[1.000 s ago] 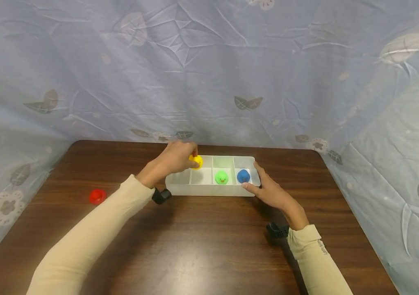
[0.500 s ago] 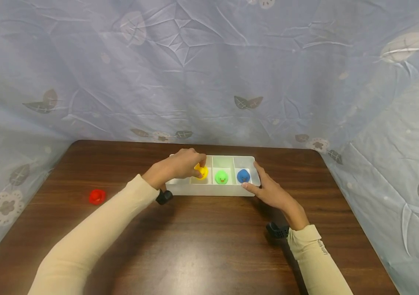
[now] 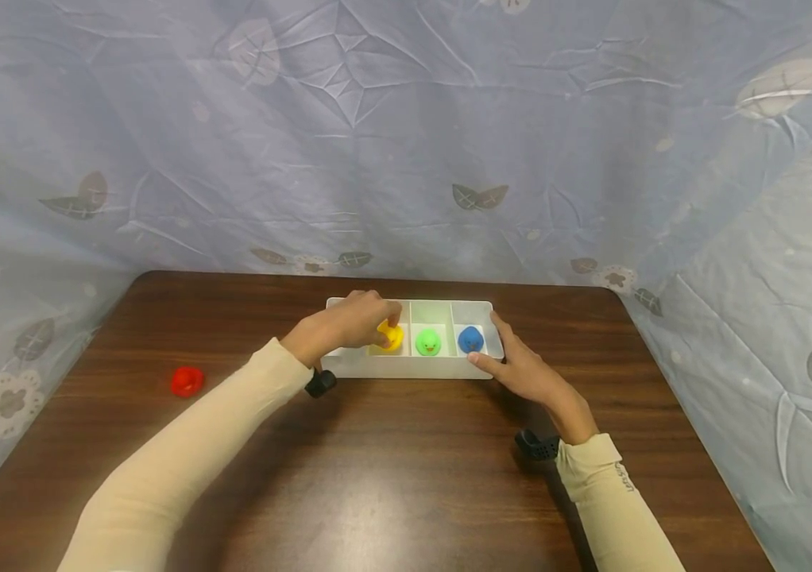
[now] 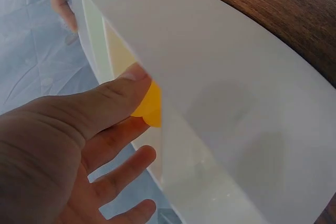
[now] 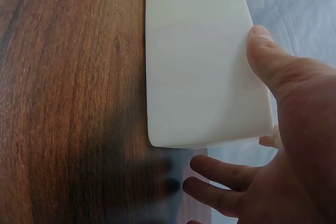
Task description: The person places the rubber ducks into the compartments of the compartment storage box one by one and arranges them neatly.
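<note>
A long white divided box (image 3: pixel 406 368) lies crosswise on the table. My left hand (image 3: pixel 350 320) reaches down into it and pinches a yellow toy duck (image 3: pixel 395 338) between thumb and index finger, low in the compartment left of the green duck. In the left wrist view the remaining fingers are spread, and the box wall hides part of the yellow duck (image 4: pixel 150 104). My right hand (image 3: pixel 529 372) holds the box's right end, thumb on the front rim and index finger at the far corner. A green toy duck (image 3: pixel 428 342) and a blue one (image 3: pixel 470 339) sit in separate compartments.
A red toy (image 3: pixel 187 381) lies on the brown wooden table (image 3: pixel 377 477) to the left of the box, near my left forearm. Patterned cloth (image 3: pixel 406 143) hangs behind the table and along its sides.
My left hand has moved right and down with the yellow duck, from above the box's back edge into the compartment. The right hand and box stay in place.
</note>
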`<state>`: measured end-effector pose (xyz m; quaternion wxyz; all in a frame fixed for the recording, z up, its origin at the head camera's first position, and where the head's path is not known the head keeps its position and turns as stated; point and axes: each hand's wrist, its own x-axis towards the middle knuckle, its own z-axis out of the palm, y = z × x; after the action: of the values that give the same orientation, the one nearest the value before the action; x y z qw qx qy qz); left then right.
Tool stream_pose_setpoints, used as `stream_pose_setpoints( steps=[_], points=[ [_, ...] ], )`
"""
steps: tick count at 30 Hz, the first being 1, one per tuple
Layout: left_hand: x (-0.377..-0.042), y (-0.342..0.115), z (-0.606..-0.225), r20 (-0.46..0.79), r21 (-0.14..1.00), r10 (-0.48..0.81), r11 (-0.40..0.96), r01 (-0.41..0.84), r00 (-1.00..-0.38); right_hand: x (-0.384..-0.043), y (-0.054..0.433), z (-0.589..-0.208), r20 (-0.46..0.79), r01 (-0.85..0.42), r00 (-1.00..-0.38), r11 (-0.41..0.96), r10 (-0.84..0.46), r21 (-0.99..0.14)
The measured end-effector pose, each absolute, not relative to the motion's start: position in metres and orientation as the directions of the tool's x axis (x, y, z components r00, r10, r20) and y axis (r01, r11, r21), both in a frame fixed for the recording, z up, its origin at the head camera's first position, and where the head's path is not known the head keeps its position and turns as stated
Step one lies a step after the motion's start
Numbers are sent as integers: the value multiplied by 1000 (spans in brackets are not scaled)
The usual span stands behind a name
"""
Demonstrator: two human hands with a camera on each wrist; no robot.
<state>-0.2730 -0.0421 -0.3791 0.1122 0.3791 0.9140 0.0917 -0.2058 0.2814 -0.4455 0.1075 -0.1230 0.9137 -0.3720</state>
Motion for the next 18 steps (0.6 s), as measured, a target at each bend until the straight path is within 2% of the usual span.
stream_pose_setpoints(
  steps=[9, 18],
  points=[
    [-275, -44, -397, -39, 225, 722, 680, 698, -691, -205, 282, -444, -113, -144, -943, 691, -312, -708],
    [-271, -39, -404, -31, 176, 726, 680, 711, -687, -206, 281, -445, -122, -134, -944, 694, -306, -707]
  ],
)
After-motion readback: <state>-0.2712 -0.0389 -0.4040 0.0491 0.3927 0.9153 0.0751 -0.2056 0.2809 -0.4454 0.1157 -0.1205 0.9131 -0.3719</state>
